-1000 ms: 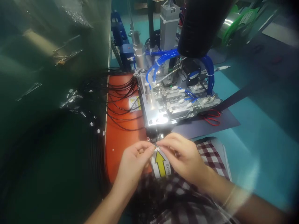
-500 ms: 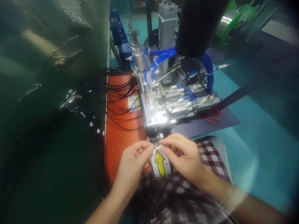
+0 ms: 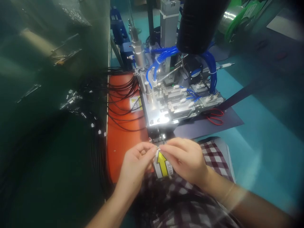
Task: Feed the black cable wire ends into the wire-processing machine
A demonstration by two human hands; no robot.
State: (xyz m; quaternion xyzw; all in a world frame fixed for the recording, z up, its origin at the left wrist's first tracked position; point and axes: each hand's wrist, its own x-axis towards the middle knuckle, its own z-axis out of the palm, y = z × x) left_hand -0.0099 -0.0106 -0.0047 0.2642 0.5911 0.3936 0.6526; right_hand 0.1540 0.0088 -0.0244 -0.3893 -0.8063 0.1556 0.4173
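since half a second before, the right hand (image 3: pixel 187 158) had slid a little left and down, so its fingers covered more of the label (image 3: pixel 162 164), and the whole scene sat slightly higher in view. the left hand (image 3: pixel 136 164) had barely shifted.

both hands met fingertip to fingertip just in front of the machine (image 3: pixel 166 104), at the near edge of the orange mat (image 3: pixel 121 136). the left thumb and forefinger were pinched shut on a tiny silvery part (image 3: pixel 158 148), with the other fingers curled in. the right thumb and forefinger closed on the same part from the other side. the part was too small to show its shape. it sat just above the label's top edge, near the machine's dark front block.

the label, white with a yellow arrow, lay tilted under the right fingers, on plaid cloth (image 3: pixel 213 155). black cables (image 3: pixel 118 104) ran over the mat from the left towards the machine, past a small sticker (image 3: pixel 136 103). blue tubes (image 3: pixel 163 57) looped over the machine's top, below a black hose (image 3: pixel 201 25). red wire (image 3: pixel 215 117) lay by the machine's right end on a dark sheet (image 3: pixel 228 122). the teal table (image 3: pixel 261 133) stretched off to the right.
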